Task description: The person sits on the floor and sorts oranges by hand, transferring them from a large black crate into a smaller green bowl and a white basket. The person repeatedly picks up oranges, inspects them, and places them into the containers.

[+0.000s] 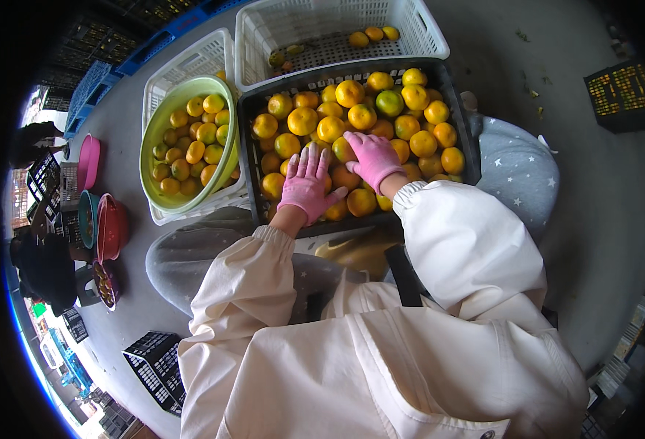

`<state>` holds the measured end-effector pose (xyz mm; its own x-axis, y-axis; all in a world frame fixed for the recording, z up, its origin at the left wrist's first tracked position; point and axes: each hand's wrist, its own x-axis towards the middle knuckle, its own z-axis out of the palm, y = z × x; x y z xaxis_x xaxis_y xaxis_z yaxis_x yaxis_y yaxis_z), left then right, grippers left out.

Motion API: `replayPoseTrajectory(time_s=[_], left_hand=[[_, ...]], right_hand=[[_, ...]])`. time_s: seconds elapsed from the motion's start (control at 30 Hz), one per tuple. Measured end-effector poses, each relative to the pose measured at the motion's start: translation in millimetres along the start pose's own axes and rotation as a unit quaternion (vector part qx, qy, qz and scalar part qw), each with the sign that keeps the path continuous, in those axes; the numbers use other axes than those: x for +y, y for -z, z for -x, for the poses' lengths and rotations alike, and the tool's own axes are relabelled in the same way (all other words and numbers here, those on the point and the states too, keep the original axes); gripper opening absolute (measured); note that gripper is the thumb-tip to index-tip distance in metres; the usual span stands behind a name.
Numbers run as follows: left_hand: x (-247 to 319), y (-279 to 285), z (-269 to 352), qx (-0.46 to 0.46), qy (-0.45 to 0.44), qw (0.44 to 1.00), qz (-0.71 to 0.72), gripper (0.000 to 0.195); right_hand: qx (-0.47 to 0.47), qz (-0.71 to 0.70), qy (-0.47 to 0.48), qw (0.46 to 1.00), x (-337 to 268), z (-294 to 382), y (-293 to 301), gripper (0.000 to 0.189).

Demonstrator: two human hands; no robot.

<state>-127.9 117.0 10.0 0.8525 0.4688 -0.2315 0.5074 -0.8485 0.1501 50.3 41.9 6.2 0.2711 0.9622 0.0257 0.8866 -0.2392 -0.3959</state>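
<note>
Both hands wear pink gloves and rest on mandarins heaped in a black plastic crate [350,69] in front of me. My left hand [309,186] lies flat over the fruit near the crate's front left, fingers spread and pointing away. To its right, my right hand [373,156] lies palm down with its fingertips on a greenish mandarin [344,149]. Neither hand appears to lift a fruit; what lies under the palms is hidden. Most fruit is orange-yellow, and a greener mandarin [389,103] sits farther back.
A green basin [150,181] of smaller mandarins stands on a white crate [160,93] at the left. Behind is another white crate [322,27] holding a few fruits. Several basins, including a red basin [111,228], stand near people at far left. A black crate [158,367] sits at lower left.
</note>
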Motion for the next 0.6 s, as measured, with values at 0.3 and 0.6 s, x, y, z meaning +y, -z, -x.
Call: replayPoseTrajectory(time_s=[0.3, 0.6], left_hand=[[3.2, 12.9, -35.4, 0.205, -0.044, 0.978, -0.006, 0.058], [18.2, -9.6, -49.9, 0.222, -0.101, 0.966, -0.085, 0.063]], right_hand=[[-0.14, 0.0, -0.058, 0.988, 51.5, -10.3, 33.9, 0.044], [-0.142, 0.035, -0.053, 0.988, 41.4, -10.8, 26.9, 0.039]])
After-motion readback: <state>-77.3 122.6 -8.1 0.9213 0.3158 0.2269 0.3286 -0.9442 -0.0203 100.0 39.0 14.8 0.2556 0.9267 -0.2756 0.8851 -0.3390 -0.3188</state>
